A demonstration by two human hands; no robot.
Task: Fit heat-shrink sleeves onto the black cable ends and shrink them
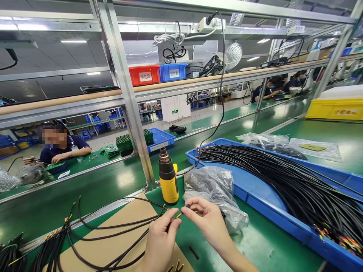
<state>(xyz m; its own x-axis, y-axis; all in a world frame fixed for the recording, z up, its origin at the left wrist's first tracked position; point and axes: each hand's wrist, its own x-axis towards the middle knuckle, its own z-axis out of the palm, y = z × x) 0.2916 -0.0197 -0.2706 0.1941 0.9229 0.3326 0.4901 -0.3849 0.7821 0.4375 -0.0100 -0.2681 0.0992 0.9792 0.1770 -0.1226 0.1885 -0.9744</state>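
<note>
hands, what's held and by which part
The left hand pinches a black cable near its yellow-wired end; the right hand grips a small dark piece, too small to identify.

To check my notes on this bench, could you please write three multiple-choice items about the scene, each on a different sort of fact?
1. Where does the heat gun stand?
A) On the green bench, beside the clear plastic bag
B) On the cardboard sheet
C) Inside a tray

2. What colour is the tray holding the black cables?
A) Red
B) Yellow
C) Blue

3. What is the right hand doing?
A) Gripping the heat gun
B) Pinching a small dark piece near a yellow-tipped wire end
C) Resting flat in the tray

Answers:
1. A, since it stands upright on the green surface.
2. C, since its walls show blue around the cables.
3. B, since its fingers close on that piece.
</note>
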